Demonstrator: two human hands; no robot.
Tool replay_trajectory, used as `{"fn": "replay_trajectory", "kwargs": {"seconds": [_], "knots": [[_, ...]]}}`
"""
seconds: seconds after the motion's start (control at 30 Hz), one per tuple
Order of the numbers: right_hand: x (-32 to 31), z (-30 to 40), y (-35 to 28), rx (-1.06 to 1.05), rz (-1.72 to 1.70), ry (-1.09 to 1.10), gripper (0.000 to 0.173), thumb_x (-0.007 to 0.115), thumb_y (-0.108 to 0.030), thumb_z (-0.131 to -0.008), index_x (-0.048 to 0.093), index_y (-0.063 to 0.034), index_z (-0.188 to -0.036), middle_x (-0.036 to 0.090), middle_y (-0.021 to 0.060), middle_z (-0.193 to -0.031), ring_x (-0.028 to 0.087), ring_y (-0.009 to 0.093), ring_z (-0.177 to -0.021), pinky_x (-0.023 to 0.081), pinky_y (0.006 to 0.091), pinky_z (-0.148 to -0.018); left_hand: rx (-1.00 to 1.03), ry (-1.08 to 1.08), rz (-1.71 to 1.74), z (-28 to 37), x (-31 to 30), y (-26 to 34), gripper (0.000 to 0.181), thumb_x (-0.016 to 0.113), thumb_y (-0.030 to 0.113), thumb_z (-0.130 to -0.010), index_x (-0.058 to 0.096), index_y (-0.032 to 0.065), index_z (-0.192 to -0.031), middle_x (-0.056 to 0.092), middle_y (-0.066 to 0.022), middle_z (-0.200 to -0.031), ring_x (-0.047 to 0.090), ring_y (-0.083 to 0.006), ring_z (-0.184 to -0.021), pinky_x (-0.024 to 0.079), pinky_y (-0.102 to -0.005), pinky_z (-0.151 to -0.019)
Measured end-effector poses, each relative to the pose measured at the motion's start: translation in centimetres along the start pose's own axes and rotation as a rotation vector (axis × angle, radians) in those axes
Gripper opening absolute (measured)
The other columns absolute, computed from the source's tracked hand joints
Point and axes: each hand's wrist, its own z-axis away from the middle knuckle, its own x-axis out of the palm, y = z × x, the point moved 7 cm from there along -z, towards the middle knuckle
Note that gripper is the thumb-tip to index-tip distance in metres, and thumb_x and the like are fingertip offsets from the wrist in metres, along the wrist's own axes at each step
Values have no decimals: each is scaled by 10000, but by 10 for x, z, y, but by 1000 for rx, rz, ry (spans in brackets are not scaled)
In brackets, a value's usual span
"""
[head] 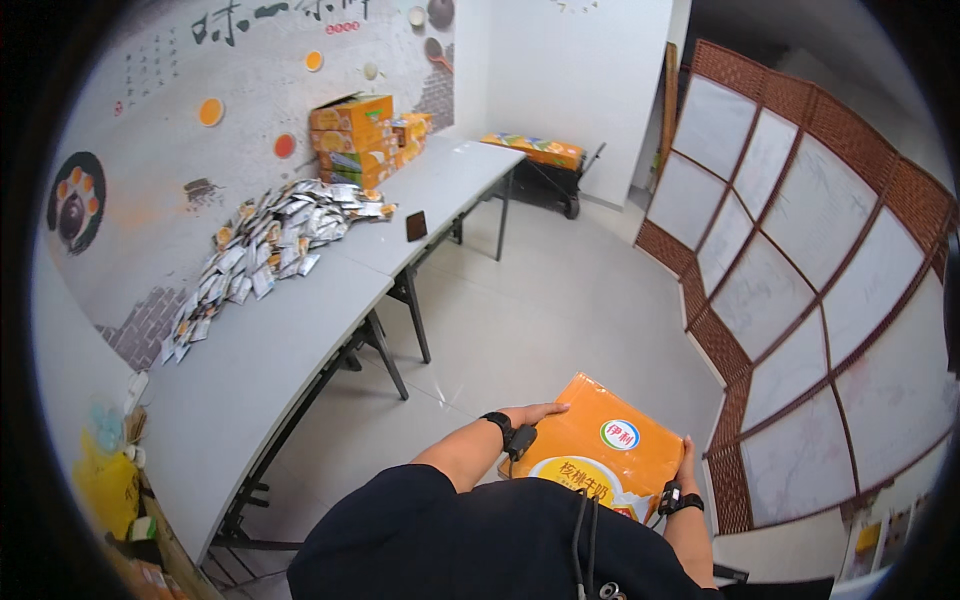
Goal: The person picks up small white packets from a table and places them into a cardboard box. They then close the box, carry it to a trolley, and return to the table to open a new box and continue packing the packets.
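Observation:
An orange cardboard milk carton box (570, 427), printed with a round logo and a yellow picture, is held in front of my body above the floor. My left hand (536, 412) grips its left side, the thumb and fingers along the upper edge. My right hand (685, 461) holds the opposite side. Both wrists wear black bands with small devices. The lower part of the box is hidden by my dark shirt.
Long grey tables (300, 330) run along the left wall, bearing a heap of small sachets (277, 232), a dark phone-like object (415, 226) and stacked orange boxes (352, 139). Behind stands a black cart (544, 182) with an orange box. A folding screen (787, 300) stands at right.

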Motion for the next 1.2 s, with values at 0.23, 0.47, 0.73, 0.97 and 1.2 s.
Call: {"fn": "replay_trajectory", "kwargs": {"seconds": [0.23,0.47,0.73,0.97,1.2], "knots": [[25,-118,-70,109,66,-137,563,415,-561,-832,550,-82,-1095,598,104,-1058,580,260,-941,472,364,-824,201,168,109,10,14,83,544,533,496,-827,510,110,-1209,596,-57,-1134,603,-174,-920,482,-318,-784],[65,-184,-112,211,129,-214,560,421,-562,-827,550,-84,-1089,597,106,-1065,580,270,-936,474,374,-821,193,237,222,-6,9,129,514,517,492,-841,531,107,-1181,616,-56,-1105,623,-167,-903,491,-311,-790],[48,-296,-142,203,49,-176,558,440,-549,-829,554,-68,-1087,599,116,-1069,580,273,-951,468,387,-842,111,225,136,-94,-40,213,530,523,497,-836,520,105,-1193,611,-61,-1115,618,-171,-905,484,-317,-807],[36,-371,-210,128,30,8,588,432,-562,-831,553,-49,-1092,606,121,-1062,587,267,-932,467,375,-840,-18,28,105,-198,-70,331,534,512,484,-842,528,76,-1187,603,-85,-1128,616,-194,-930,472,-335,-834],[24,-421,-239,144,5,167,571,416,-569,-836,577,-55,-1023,639,113,-969,616,234,-823,493,356,-768,52,-58,53,-268,-91,410,533,496,428,-870,453,69,-1262,559,-98,-1194,564,-222,-1043,440,-358,-893]]}}
